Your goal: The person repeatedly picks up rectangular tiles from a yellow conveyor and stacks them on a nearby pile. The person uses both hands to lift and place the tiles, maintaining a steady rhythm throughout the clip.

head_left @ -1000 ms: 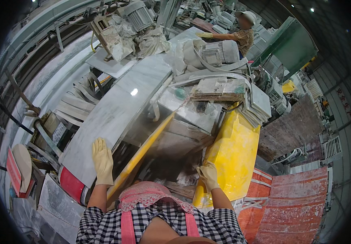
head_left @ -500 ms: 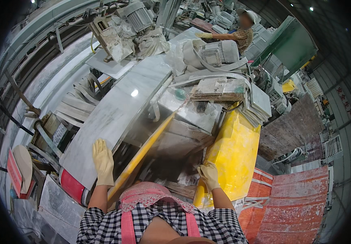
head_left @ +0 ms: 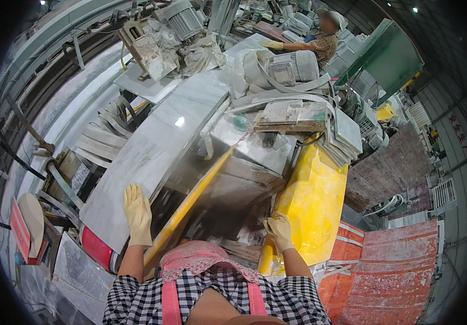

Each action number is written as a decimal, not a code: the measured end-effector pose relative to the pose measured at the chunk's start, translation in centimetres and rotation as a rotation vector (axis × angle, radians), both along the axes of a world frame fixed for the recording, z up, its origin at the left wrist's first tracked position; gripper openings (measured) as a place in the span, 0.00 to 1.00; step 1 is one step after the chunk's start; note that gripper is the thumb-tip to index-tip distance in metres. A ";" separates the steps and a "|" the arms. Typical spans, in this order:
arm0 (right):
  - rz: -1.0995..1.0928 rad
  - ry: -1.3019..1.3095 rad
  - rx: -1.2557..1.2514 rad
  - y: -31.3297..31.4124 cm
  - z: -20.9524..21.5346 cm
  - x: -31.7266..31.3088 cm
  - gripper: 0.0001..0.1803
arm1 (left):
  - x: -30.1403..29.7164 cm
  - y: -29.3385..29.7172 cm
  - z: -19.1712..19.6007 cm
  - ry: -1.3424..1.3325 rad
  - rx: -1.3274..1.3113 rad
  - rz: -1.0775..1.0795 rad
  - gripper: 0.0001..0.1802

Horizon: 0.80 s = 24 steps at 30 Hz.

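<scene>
A long grey slab [head_left: 152, 157] is lying on the machine bed, its long axis running from the near left toward the far right. Right of it, a yellow guard [head_left: 312, 200] is covering the machine's side, and a yellow rail [head_left: 193, 197] is slanting between them. The left hand [head_left: 137, 213], gloved, is resting flat on the slab's near end, fingers together. The right hand [head_left: 278, 232], also gloved, is curling loosely against the guard's near edge, well apart from the slab. Far off, another person's gloved hand [head_left: 272, 45] is reaching over a bench.

electric motor [head_left: 293, 66] top centre | green panel [head_left: 390, 57] upper right | red-orange slabs [head_left: 396, 271] lower right | co-worker [head_left: 320, 40] far top
</scene>
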State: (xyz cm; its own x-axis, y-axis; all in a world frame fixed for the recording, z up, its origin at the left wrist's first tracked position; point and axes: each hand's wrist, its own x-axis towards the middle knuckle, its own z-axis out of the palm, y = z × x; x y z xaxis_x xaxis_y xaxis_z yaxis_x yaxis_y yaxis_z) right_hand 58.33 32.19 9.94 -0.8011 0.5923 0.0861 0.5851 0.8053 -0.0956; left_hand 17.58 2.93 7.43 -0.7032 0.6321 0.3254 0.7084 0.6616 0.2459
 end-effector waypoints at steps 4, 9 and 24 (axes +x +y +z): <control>-0.003 0.023 0.023 -0.1 0.0 -0.1 0.17 | 0.0 0.0 -0.1 0.008 0.007 -0.002 0.26; -0.021 -0.023 -0.011 -0.2 0.4 -0.2 0.17 | -0.1 0.0 -0.1 0.007 0.003 0.004 0.26; -0.002 0.023 0.012 -0.1 0.2 -0.1 0.17 | 0.0 0.1 0.3 -0.002 0.006 0.008 0.27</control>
